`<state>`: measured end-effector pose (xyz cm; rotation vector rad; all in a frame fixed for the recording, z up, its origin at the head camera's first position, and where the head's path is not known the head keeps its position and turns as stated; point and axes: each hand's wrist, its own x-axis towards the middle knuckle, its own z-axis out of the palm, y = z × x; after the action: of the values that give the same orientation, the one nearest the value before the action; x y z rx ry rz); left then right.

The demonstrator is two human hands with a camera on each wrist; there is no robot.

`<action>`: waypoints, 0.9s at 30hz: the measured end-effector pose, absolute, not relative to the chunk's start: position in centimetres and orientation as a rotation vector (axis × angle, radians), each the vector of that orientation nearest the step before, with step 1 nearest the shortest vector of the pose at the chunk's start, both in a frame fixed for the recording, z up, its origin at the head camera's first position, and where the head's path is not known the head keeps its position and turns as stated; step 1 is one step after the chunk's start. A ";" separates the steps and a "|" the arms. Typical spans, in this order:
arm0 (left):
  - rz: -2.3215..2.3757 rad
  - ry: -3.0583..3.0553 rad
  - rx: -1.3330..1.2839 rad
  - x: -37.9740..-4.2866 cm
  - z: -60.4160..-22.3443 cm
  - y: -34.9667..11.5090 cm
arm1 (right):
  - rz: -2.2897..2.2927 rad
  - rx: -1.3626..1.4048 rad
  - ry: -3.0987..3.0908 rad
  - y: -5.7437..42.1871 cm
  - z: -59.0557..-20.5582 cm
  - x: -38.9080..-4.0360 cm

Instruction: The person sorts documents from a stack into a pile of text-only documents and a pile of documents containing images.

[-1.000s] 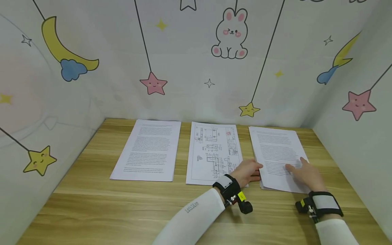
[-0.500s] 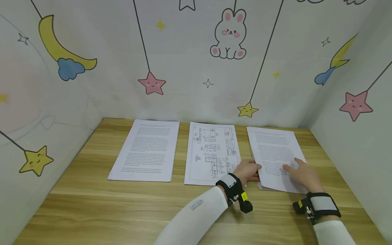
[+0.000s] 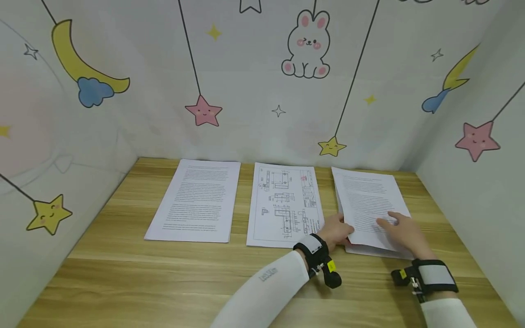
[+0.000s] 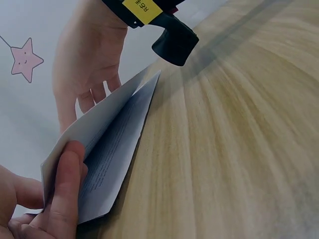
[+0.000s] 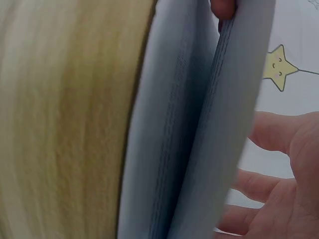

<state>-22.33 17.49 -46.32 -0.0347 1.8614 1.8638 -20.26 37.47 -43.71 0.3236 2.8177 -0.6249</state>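
At the right of the head view lies a stack of printed text sheets. My left hand pinches its near-left corner between thumb and fingers, holding upper paper off the sheets below. In the left wrist view a wedge-shaped gap separates the raised paper from the lower printed sheet. My right hand rests on the stack's right side, fingers spread and fairly straight. The right wrist view shows those fingers on the outer face of the raised paper.
A sheet with technical drawings lies in the middle, partly covered by my left hand. Another stack of text pages sits at the left. The wooden table ends at a curtain-like wall printed with stars and a rabbit.
My left hand has lifted the near-left part of the upper paper, moving slightly right and towards me; the gap to the lower sheets has widened. My right hand has stayed nearly still.
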 end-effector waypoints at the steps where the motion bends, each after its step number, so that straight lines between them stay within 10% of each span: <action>1: 1.874 1.847 -0.026 -22.3 -46.3 17.4 | -0.642 0.336 2.809 37.7 -43.7 -20.3; 27: 1.822 1.963 0.224 -23.6 -44.8 10.5 | -1.621 0.613 2.368 41.5 -44.4 -22.3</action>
<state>-23.56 10.52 -44.75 0.2244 1.9628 1.8225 -22.26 41.49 -44.38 0.6129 2.3685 -1.6205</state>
